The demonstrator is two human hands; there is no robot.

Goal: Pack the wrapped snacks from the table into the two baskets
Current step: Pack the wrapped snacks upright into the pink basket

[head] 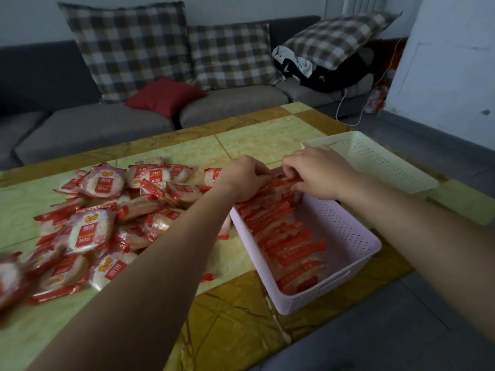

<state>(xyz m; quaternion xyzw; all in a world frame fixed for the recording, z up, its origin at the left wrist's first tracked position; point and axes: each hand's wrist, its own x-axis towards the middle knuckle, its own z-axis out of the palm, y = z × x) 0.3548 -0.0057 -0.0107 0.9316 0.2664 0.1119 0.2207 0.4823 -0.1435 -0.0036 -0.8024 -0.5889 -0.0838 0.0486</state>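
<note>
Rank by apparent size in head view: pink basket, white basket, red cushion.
1. pink basket, largest, but nearest the camera.
2. white basket.
3. red cushion, smallest, but farthest away, so real size unsure.

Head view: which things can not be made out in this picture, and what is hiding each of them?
Pink basket, far end: hidden behind the left hand and right hand; how many packed snacks they pinch is unclear.
White basket: part of its near side is behind the right hand and forearm.
Loose snacks: cut off by the left edge and blurred there.
</note>
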